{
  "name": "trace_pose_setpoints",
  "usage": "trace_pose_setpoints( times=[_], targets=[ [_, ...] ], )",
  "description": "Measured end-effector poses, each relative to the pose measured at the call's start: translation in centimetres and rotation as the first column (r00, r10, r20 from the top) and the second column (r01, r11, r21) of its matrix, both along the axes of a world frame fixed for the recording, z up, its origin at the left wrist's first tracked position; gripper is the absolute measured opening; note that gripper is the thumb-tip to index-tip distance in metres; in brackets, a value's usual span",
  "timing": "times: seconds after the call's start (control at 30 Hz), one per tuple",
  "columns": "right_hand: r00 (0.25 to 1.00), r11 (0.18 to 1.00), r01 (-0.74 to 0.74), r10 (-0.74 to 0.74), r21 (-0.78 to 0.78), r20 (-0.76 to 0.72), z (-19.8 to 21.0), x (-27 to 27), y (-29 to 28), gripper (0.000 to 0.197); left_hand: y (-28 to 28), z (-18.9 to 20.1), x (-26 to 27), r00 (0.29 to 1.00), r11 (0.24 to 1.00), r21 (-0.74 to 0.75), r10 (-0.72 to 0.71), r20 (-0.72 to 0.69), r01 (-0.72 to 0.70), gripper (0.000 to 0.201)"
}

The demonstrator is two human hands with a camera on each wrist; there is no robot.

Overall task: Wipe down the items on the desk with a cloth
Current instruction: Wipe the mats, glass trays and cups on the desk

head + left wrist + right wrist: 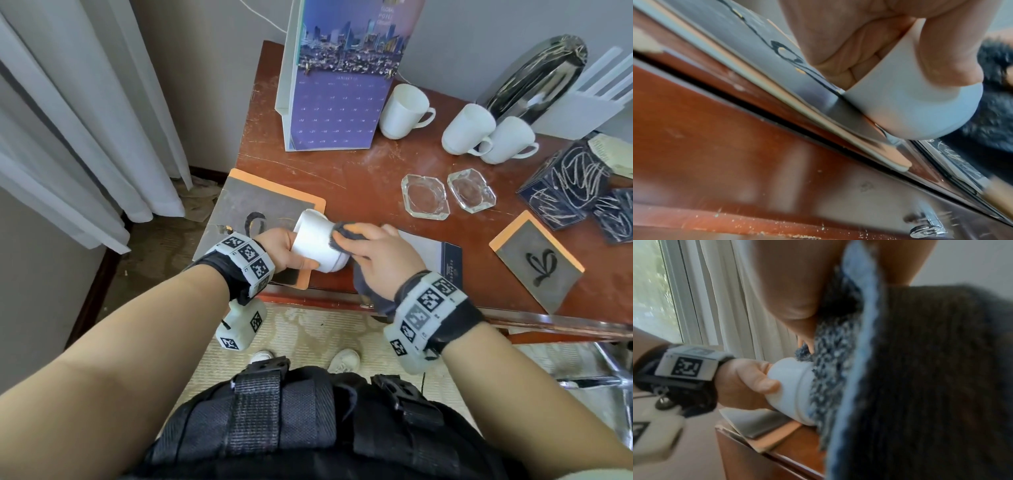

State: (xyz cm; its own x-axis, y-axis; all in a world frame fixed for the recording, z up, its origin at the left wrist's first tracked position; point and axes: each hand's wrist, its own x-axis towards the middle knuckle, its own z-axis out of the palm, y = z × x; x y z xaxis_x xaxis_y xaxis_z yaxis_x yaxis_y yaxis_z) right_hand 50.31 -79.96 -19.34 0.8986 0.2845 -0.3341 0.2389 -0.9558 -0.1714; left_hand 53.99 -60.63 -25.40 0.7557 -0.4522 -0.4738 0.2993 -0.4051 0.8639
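A white mug (pixel 317 245) lies tilted on its side over the desk's front left, base toward me. My left hand (pixel 286 248) grips it, thumb and fingers wrapped round its body (pixel 906 104). My right hand (pixel 371 251) holds a dark grey cloth (pixel 342 234) and presses it against the mug's right side. In the right wrist view the cloth (pixel 920 378) fills the right half and covers the mug's (pixel 789 389) far end. The mug's handle is hidden.
A calendar stand (pixel 337 78) rises at the back. Three more white mugs (pixel 404 109) (pixel 467 128) (pixel 510 138) and two glass ashtrays (pixel 424 197) (pixel 471 190) stand behind my hands. Orange-edged mats (pixel 260 202) (pixel 537 262), dark patterned boxes (pixel 561 186) and a notepad (pixel 428 250) lie around.
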Motion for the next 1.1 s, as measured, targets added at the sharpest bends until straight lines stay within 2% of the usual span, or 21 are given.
trace_pose_setpoints(
  times=[0.1,0.13,0.23,0.27,0.37,0.4,0.47,0.5,0.53,0.57,0.6,0.63,0.7,0.73,0.8,0.87,0.97,1.03,1.1],
  targets=[
    [0.997,0.992,0.054,-0.060,-0.115,-0.054,0.2,-0.5,-2.4,0.051,-0.2,0.0,0.0,1.000,1.000,0.021,0.021,-0.011,-0.021,0.030],
    [0.995,0.992,0.092,-0.095,-0.091,-0.028,0.2,-0.5,-2.8,0.050,-0.2,0.0,0.0,1.000,0.999,0.031,0.014,-0.013,-0.013,0.031],
    [0.971,0.967,0.224,-0.232,0.118,0.056,0.6,0.0,-2.7,0.048,-0.3,0.5,0.1,0.998,0.999,0.020,-0.024,-0.062,0.025,0.029],
    [0.967,0.959,0.234,-0.246,0.158,0.061,0.7,0.1,-2.5,0.047,-0.3,1.0,0.1,0.997,1.000,0.008,-0.022,-0.075,0.023,0.035],
    [0.981,0.973,0.174,-0.184,0.149,0.060,0.5,0.3,-1.8,0.046,-1.0,1.6,0.6,0.996,0.999,-0.031,0.010,-0.093,-0.013,0.084],
    [0.984,0.976,0.157,-0.167,0.148,0.056,0.4,0.4,-1.7,0.046,-1.2,1.5,0.9,0.995,0.998,-0.050,0.029,-0.095,-0.034,0.089],
    [0.984,0.972,0.162,-0.171,0.169,0.043,0.2,0.3,-1.9,0.045,-1.3,1.4,1.3,0.987,0.989,-0.104,0.087,-0.136,-0.102,0.079],
    [0.983,0.968,0.171,-0.181,0.182,0.042,0.1,0.3,-2.1,0.045,-1.2,1.2,1.4,0.982,0.984,-0.123,0.111,-0.154,-0.130,0.084],
    [0.980,0.964,0.181,-0.193,0.196,0.043,0.1,0.4,-2.4,0.045,-1.2,0.7,1.5,0.981,0.982,-0.129,0.113,-0.159,-0.134,0.098],
    [0.977,0.958,0.191,-0.205,0.212,0.048,0.2,0.4,-2.8,0.045,-1.2,0.2,1.5,0.985,0.986,-0.129,0.087,-0.150,-0.107,0.110],
    [0.974,0.952,0.199,-0.218,0.231,0.059,0.3,0.6,-3.2,0.045,-1.3,-0.1,1.4,0.990,0.990,-0.125,0.049,-0.129,-0.066,0.112],
    [0.971,0.946,0.204,-0.228,0.251,0.073,0.4,0.8,-3.6,0.045,-1.4,-0.1,1.2,0.993,0.994,-0.104,0.004,-0.119,-0.017,0.104],
    [0.969,0.941,0.188,-0.225,0.281,0.106,0.8,1.5,-4.2,0.044,-1.9,0.5,0.6,0.992,0.998,-0.054,-0.039,-0.122,0.033,0.069],
    [0.972,0.946,0.159,-0.200,0.283,0.124,1.0,1.9,-4.3,0.044,-2.2,0.4,0.5,0.993,0.999,-0.039,-0.025,-0.120,0.020,0.054],
    [0.984,0.965,0.047,-0.089,0.259,0.154,1.5,2.8,-3.7,0.045,-2.8,0.3,0.3,0.992,0.999,-0.027,0.030,-0.122,-0.033,0.039],
    [0.986,0.970,-0.095,0.061,0.225,0.153,1.6,3.7,-2.2,0.046,-3.3,0.8,0.2,0.989,0.996,-0.046,0.063,-0.131,-0.070,0.035],
    [0.955,0.952,-0.293,0.285,0.094,0.085,0.8,4.4,-0.4,0.048,-3.8,0.9,0.1,0.985,0.990,-0.108,0.076,-0.155,-0.093,0.039],
    [0.933,0.927,-0.359,0.355,0.109,0.060,0.2,4.6,-1.2,0.048,-4.0,1.0,0.0,0.982,0.982,-0.135,0.107,-0.156,-0.128,0.042],
    [0.933,0.916,-0.359,0.359,0.180,0.032,0.1,4.7,-3.3,0.046,-4.1,0.6,-0.1,0.968,0.965,-0.174,0.161,-0.190,-0.195,0.053]
  ],
)
